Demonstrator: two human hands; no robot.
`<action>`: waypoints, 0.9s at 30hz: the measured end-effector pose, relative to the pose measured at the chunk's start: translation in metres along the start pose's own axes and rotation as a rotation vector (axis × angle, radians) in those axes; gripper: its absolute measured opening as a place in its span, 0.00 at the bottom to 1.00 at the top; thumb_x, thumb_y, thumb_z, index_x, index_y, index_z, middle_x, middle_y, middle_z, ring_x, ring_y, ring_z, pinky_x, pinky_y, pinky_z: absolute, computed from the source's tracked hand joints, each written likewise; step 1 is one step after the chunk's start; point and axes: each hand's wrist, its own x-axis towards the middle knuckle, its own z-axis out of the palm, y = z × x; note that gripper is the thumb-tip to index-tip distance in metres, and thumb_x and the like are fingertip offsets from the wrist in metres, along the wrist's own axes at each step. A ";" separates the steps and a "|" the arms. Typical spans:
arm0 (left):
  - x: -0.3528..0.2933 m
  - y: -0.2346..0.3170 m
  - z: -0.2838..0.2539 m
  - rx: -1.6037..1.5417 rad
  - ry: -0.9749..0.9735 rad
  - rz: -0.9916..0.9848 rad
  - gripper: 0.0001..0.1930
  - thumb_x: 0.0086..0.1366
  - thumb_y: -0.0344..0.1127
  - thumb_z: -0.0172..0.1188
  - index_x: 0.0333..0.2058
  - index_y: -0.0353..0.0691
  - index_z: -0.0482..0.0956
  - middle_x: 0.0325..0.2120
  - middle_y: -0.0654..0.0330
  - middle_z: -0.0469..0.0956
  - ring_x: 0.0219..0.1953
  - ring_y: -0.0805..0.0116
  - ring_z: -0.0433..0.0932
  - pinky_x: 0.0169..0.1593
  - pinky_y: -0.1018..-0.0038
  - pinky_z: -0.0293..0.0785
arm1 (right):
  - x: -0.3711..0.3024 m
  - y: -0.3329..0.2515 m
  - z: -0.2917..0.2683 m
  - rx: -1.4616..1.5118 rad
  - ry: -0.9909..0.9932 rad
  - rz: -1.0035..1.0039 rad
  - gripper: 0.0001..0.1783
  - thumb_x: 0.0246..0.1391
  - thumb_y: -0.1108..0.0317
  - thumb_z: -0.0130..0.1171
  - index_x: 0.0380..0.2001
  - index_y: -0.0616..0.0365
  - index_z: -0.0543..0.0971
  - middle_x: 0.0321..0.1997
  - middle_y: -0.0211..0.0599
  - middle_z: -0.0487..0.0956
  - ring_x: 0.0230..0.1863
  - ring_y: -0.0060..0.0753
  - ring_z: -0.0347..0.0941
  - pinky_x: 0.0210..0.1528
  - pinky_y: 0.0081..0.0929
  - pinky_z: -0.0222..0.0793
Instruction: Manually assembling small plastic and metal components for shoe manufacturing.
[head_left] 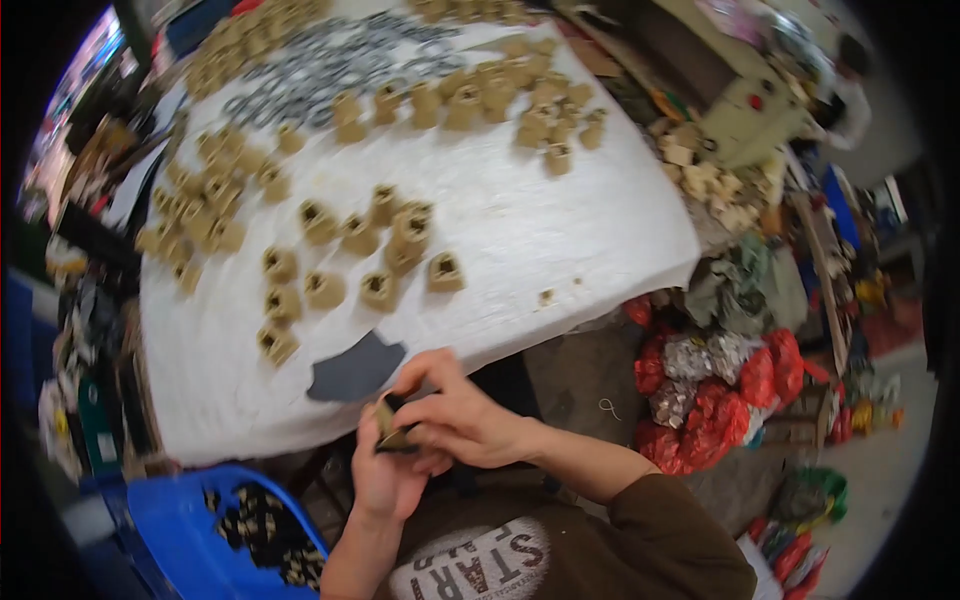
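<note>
The small tan piece (pixel 385 417), with a dark part along its lower side, is held between both hands in front of the worktop (pixel 560 235), close to its near edge. The left hand (pixel 388 485) pinches it between thumb and fingers from below and the left; the right hand (pixel 465 420) reaches across from the right, its fingers bent and closed on the piece, the index finger arched over the top. Finer detail there is hidden by the hands.

The clearest writing is on the person's dark brown shirt (pixel 610 560): pale block letters and a light printed panel across the chest. The tan hollow pieces (pixel 378 290) standing loosely grouped on the white covering show no lettering that can be made out. A flat, irregular dark grey patch (pixel 357 368) lies just beside the hands, plain on its upper face. Grey rings (pixel 345 60) spread over the far part. Below left, a blue tub (pixel 165 520) holds black and tan pieces (pixel 265 530). Any print on the red bags (pixel 705 425) at right is too small to read.
</note>
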 end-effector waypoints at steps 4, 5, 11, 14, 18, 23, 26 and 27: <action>-0.009 0.001 0.001 0.136 0.106 0.084 0.27 0.68 0.57 0.35 0.51 0.40 0.65 0.41 0.59 0.73 0.39 0.67 0.74 0.37 0.72 0.72 | 0.005 0.001 0.005 0.049 -0.012 -0.071 0.05 0.50 0.68 0.58 0.30 0.56 0.74 0.49 0.41 0.62 0.52 0.43 0.57 0.59 0.39 0.50; -0.008 0.001 0.006 0.121 0.029 0.105 0.26 0.69 0.54 0.36 0.54 0.40 0.62 0.48 0.57 0.68 0.49 0.64 0.69 0.49 0.69 0.67 | 0.005 0.001 0.011 -0.093 0.075 -0.148 0.05 0.49 0.68 0.58 0.28 0.56 0.74 0.47 0.41 0.63 0.51 0.44 0.57 0.57 0.39 0.51; -0.010 0.006 0.007 0.295 -0.183 0.257 0.27 0.67 0.54 0.43 0.55 0.38 0.60 0.58 0.55 0.60 0.62 0.61 0.58 0.64 0.66 0.53 | -0.001 -0.009 0.019 0.055 0.184 -0.163 0.14 0.48 0.60 0.63 0.30 0.58 0.73 0.44 0.38 0.62 0.48 0.40 0.57 0.52 0.33 0.55; -0.013 0.015 -0.064 0.331 -0.138 0.185 0.28 0.66 0.55 0.44 0.55 0.41 0.61 0.55 0.57 0.62 0.58 0.64 0.63 0.60 0.67 0.61 | -0.001 -0.002 0.008 0.339 0.118 -0.088 0.22 0.47 0.59 0.64 0.43 0.58 0.72 0.48 0.36 0.62 0.49 0.33 0.57 0.53 0.29 0.56; -0.010 0.017 -0.004 0.872 -0.003 0.457 0.32 0.62 0.60 0.52 0.49 0.33 0.70 0.38 0.57 0.75 0.40 0.62 0.74 0.45 0.68 0.71 | 0.004 0.003 -0.001 0.176 -0.110 0.051 0.25 0.45 0.65 0.63 0.48 0.56 0.71 0.53 0.38 0.61 0.54 0.37 0.56 0.56 0.28 0.53; -0.010 0.022 -0.016 0.919 -0.057 0.376 0.37 0.63 0.57 0.51 0.60 0.34 0.56 0.57 0.50 0.61 0.60 0.54 0.62 0.61 0.63 0.59 | 0.003 -0.006 -0.007 0.151 -0.121 -0.079 0.23 0.39 0.70 0.66 0.43 0.52 0.73 0.55 0.38 0.60 0.58 0.42 0.52 0.61 0.40 0.44; -0.015 0.013 0.004 0.656 -0.065 0.316 0.38 0.63 0.55 0.52 0.62 0.35 0.51 0.62 0.50 0.53 0.64 0.52 0.54 0.64 0.61 0.54 | 0.004 -0.011 -0.005 -0.037 -0.044 -0.149 0.24 0.37 0.72 0.66 0.42 0.50 0.72 0.54 0.39 0.60 0.59 0.44 0.51 0.61 0.42 0.43; -0.015 0.013 -0.002 0.532 -0.061 0.276 0.36 0.63 0.53 0.52 0.62 0.36 0.53 0.62 0.51 0.53 0.64 0.53 0.54 0.64 0.60 0.54 | 0.005 -0.010 -0.002 -0.093 -0.030 -0.170 0.25 0.37 0.73 0.65 0.42 0.50 0.72 0.54 0.40 0.60 0.59 0.44 0.52 0.61 0.43 0.43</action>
